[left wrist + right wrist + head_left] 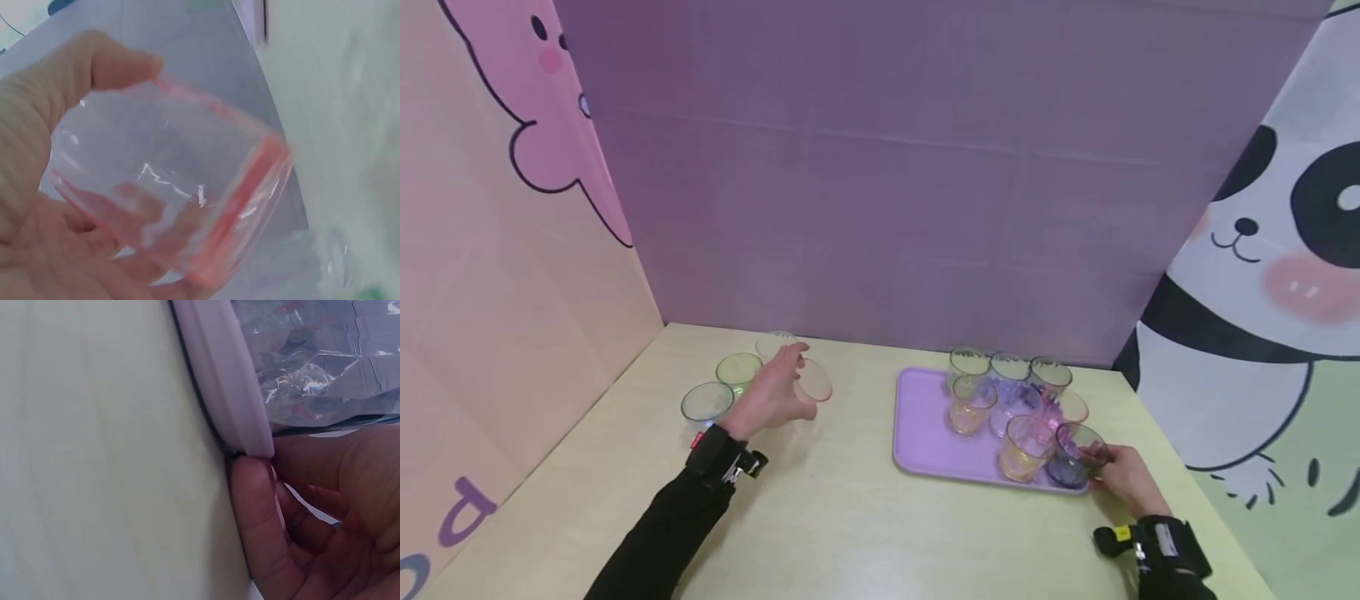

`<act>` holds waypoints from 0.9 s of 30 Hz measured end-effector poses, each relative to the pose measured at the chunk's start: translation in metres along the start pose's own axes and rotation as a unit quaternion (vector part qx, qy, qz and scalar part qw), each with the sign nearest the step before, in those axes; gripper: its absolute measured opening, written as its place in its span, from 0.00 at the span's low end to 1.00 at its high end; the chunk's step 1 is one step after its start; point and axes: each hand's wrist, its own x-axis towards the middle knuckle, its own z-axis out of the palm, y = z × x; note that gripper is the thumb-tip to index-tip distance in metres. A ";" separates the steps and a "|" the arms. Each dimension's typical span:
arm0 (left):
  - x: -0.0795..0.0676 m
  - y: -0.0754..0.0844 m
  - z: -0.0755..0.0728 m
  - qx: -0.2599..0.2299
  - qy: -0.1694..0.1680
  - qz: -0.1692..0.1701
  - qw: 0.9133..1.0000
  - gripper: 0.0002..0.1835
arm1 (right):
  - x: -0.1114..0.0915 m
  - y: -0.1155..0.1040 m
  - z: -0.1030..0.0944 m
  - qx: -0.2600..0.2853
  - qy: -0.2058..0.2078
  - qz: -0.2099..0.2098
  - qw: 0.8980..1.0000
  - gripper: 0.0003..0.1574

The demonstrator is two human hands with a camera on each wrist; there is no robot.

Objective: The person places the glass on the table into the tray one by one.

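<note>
My left hand (772, 396) holds a clear pink-tinted glass (815, 382) above the table. In the left wrist view its thumb lies at one side of the pink glass (169, 169), and the fingers show through the far side. At the right, my right hand (1127, 479) pinches the front right corner of the purple tray (917, 450). The right wrist view has thumb and finger at the tray's rim (228, 381). A dark grey glass (1075, 458) stands on that corner, close beside the right hand. Several other tinted glasses, including a yellow one (1026, 450), fill the tray's right part.
Left of the left hand stand a blue-grey glass (706, 404), a green glass (737, 368) and a clear glass (772, 343), partly hidden by the hand. A purple backdrop (865, 208) rises behind the pale table (850, 525), with printed panels on both sides.
</note>
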 end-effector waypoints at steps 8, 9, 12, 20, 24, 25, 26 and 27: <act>0.004 0.011 0.021 -0.053 0.035 0.000 0.998 0.41 | -0.001 -0.001 -0.001 0.003 -0.002 0.013 1.000 0.21; 0.005 0.012 0.023 -0.062 0.038 0.002 0.997 0.41 | -0.001 0.000 -0.001 0.004 -0.002 0.012 1.000 0.20; 0.006 0.016 0.029 -0.091 0.046 0.012 0.995 0.41 | 0.000 0.000 -0.001 0.003 0.000 0.009 1.000 0.21; 0.010 0.033 0.049 -0.187 0.011 0.003 0.982 0.40 | 0.002 0.001 -0.002 0.004 -0.001 0.007 1.000 0.20; 0.011 0.043 0.062 -0.219 0.005 0.001 0.976 0.41 | 0.001 0.000 -0.002 0.007 -0.002 0.004 1.000 0.20; 0.012 0.046 0.064 -0.227 0.006 0.001 0.974 0.41 | 0.001 -0.001 -0.002 0.007 -0.002 0.004 1.000 0.20; 0.012 0.049 0.067 -0.234 0.005 0.000 0.972 0.41 | 0.001 -0.001 -0.002 0.007 -0.002 0.005 1.000 0.20; 0.013 0.052 0.070 -0.239 0.004 -0.002 0.971 0.41 | 0.001 -0.001 -0.002 0.008 -0.002 0.007 1.000 0.20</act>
